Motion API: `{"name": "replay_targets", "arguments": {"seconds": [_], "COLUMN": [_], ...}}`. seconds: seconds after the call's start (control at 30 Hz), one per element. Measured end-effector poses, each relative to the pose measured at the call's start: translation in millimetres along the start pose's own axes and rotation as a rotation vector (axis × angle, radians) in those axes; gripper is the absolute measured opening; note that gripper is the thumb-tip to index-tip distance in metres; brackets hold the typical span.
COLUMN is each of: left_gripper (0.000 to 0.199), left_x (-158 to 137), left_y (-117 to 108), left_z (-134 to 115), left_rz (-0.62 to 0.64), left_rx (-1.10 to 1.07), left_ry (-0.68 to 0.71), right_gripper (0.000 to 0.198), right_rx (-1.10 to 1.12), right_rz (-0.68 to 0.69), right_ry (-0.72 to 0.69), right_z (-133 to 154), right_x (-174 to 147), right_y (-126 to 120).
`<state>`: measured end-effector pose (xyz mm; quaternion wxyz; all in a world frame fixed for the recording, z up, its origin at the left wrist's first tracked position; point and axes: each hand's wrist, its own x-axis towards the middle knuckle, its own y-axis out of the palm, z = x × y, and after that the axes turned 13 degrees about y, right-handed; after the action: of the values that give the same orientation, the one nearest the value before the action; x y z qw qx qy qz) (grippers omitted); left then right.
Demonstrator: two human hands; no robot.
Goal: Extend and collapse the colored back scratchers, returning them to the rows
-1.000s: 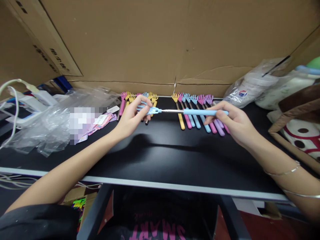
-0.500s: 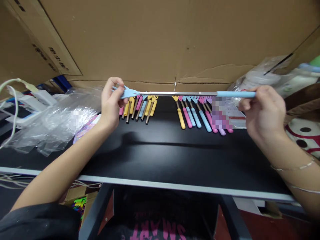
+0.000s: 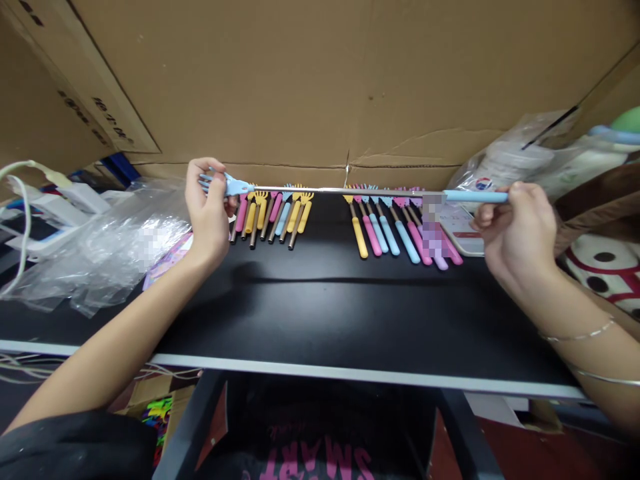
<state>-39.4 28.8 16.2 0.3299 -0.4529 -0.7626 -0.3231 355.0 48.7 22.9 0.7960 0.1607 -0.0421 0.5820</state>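
A light blue telescopic back scratcher [image 3: 345,191] is stretched level between both hands, above the black table [image 3: 320,320]. Its claw-shaped head is pinched by my left hand [image 3: 207,210], closed at the left. My right hand [image 3: 520,223] is closed around the end of its blue handle. Behind the thin metal rod lie two groups of back scratchers. The left group [image 3: 275,217] is pink, yellow and blue, with bare metal tubes showing. In the right group [image 3: 390,233] yellow, pink, blue and purple handles point towards me.
Clear plastic bags [image 3: 115,240] and white power strips [image 3: 55,207] lie at the left. A phone [image 3: 465,233], a bagged cup [image 3: 520,160] and a plush item [image 3: 605,267] are at the right. Cardboard [image 3: 320,87] stands along the back. Below is a box of colourful pieces [image 3: 157,420].
The back scratcher has become longer, its rod drawn out further. My left hand has shifted left with the head; my right hand still holds the handle.
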Motion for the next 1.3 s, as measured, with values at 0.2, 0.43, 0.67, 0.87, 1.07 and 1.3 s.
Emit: {"name": "replay_targets", "arguments": {"seconds": [0.2, 0.43, 0.67, 0.87, 1.07, 1.3], "left_gripper": [0.033, 0.031, 0.020, 0.024, 0.040, 0.035], "left_x": [-26.9, -30.7, -28.8, -2.1, 28.9, 24.0], "left_y": [14.8, 14.4, 22.9, 8.7, -14.4, -13.6], "left_z": [-20.4, -31.7, -22.8, -3.8, 14.4, 12.2], "left_rz": [0.564, 0.882, 0.782, 0.305, 0.092, 0.113], "left_rx": [-0.038, -0.044, 0.017, -0.008, 0.069, 0.132], "left_ry": [-0.030, -0.179, -0.269, -0.179, -0.002, 0.017], "right_gripper": [0.035, 0.032, 0.035, 0.040, 0.024, 0.011], "right_rx": [-0.257, -0.484, -0.348, -0.049, -0.012, 0.034], "right_rz": [0.520, 0.687, 0.520, 0.151, -0.029, -0.193], "right_ry": [0.070, 0.085, 0.081, -0.021, 0.030, 0.032], "right_z": [5.2, 5.2, 6.8, 11.1, 20.3, 19.5], "right_x": [-39.0, -35.3, -38.9, -10.1, 24.5, 25.7], "right_y": [21.6, 13.4, 25.3, 12.5, -19.2, -22.8]}}
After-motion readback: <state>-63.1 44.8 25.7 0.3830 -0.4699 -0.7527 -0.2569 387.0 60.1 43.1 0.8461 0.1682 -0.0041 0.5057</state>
